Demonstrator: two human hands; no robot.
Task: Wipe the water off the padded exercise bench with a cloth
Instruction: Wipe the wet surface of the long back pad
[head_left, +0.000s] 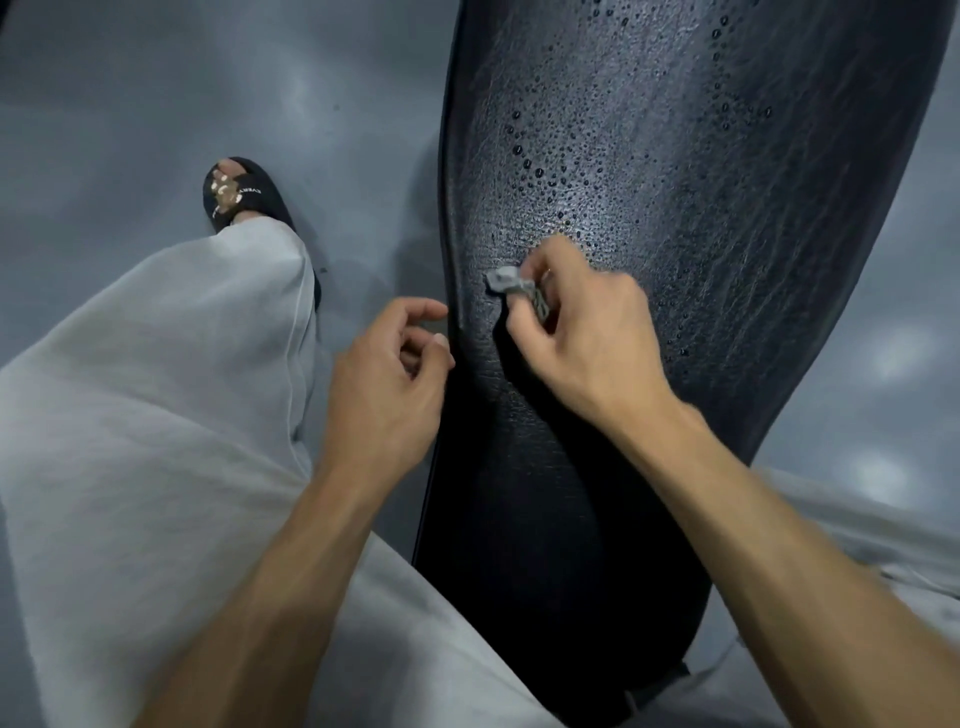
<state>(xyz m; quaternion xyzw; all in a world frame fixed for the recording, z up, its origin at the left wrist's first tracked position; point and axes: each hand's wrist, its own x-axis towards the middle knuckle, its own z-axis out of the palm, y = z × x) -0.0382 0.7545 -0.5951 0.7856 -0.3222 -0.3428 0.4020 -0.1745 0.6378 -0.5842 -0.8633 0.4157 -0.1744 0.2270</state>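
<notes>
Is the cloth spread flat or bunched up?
Bunched up: the cloth is a small grey wad pinched in the right hand against the bench.

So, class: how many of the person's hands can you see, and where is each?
2. The left hand hangs at the bench's left edge, fingers loosely curled, holding nothing. The right hand is over the bench pad, gripping a bunched grey cloth.

cloth (511, 287) mostly hidden in right hand (582, 322), bench (675, 208) cut off at top
</notes>
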